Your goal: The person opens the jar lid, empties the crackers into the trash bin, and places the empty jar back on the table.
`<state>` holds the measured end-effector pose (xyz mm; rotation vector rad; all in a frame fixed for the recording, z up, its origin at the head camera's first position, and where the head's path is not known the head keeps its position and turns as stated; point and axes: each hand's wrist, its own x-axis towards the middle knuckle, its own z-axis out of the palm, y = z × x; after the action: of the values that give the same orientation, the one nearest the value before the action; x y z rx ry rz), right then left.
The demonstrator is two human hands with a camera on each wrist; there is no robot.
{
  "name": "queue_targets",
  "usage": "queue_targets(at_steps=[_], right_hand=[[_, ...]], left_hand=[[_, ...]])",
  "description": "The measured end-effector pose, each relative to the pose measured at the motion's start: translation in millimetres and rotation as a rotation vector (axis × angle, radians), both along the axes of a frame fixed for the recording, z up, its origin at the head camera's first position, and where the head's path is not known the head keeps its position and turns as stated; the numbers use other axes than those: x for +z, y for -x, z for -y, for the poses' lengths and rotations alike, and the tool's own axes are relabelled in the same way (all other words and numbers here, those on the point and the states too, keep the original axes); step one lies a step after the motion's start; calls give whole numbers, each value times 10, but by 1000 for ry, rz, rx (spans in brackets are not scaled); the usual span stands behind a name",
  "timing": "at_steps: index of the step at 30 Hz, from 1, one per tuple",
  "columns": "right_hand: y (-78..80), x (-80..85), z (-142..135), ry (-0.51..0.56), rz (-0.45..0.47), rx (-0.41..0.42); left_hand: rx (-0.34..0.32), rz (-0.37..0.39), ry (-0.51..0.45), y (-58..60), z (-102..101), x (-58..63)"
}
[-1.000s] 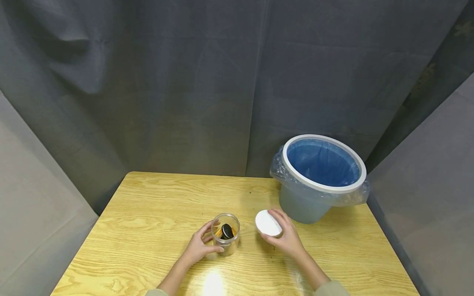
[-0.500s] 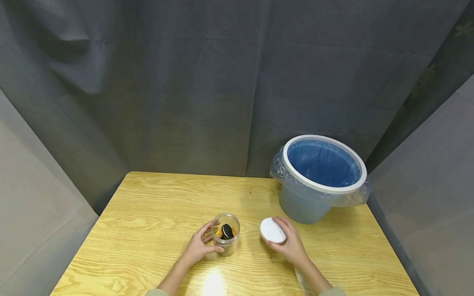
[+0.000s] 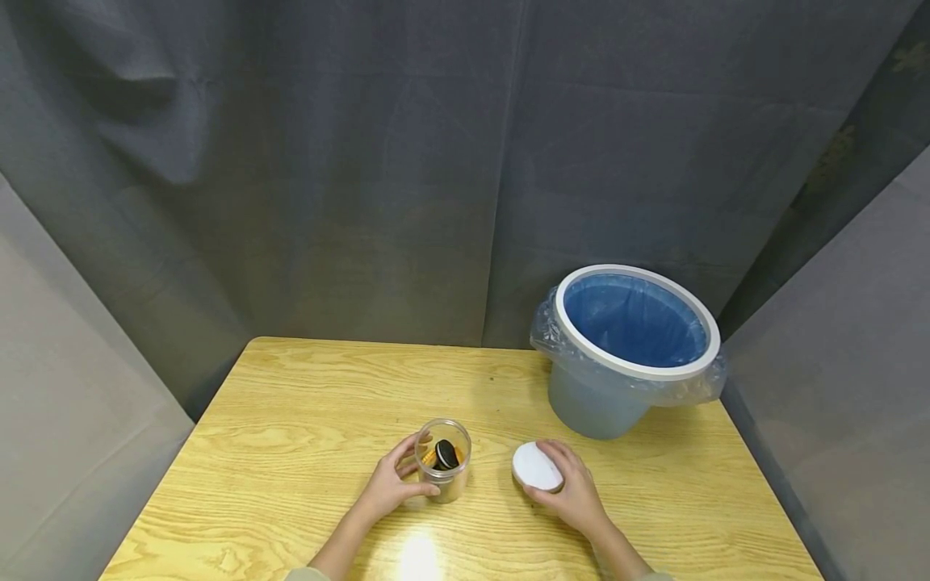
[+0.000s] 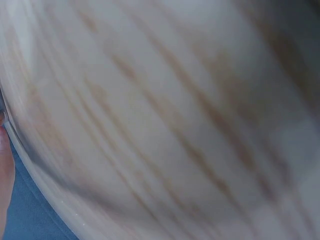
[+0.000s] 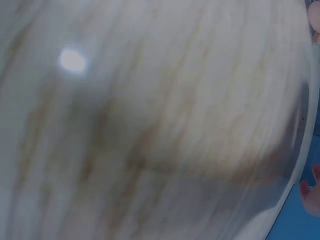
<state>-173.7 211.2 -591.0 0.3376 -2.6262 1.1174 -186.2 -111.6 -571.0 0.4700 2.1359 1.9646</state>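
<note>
In the head view a clear, lidless jar (image 3: 454, 486) stands upright on the wood-grain table. Inside it lie dark round pieces like sandwich cookies (image 3: 446, 453) and yellow-orange pieces (image 3: 429, 457) whose kind is unclear. My left hand (image 3: 387, 487) holds the jar from its left side, thumb in front and fingers round the back. To the right, my right hand (image 3: 576, 495) grips a round white lid (image 3: 536, 466) by its right edge, low over or on the table. Both wrist views show mostly blurred tabletop, with slivers of fingers at the edges.
A bin (image 3: 599, 399) with a pale rim and a blue bag liner (image 3: 632, 319) stands at the table's back right. A grey curtain (image 3: 363, 177) hangs behind the table (image 3: 305, 411), and pale panels flank both sides.
My right hand has drawn the lid back toward me and slightly right, farther from the jar. The left hand and the jar have stayed in place.
</note>
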Motion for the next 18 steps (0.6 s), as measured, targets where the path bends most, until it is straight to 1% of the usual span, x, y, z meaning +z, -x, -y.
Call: queue_targets(at_steps=[6,13,18], right_hand=[[-15,-86,-23,-64,-11,-5],[-33,-140,-40,-98,35,-14],[-44,-155,-44,-128,41,-22]], left_hand=[[3,-9,6,-8,-2,19],[7,-14,6,-14,-9,47],[3,-10,-6,-14,-13,50]])
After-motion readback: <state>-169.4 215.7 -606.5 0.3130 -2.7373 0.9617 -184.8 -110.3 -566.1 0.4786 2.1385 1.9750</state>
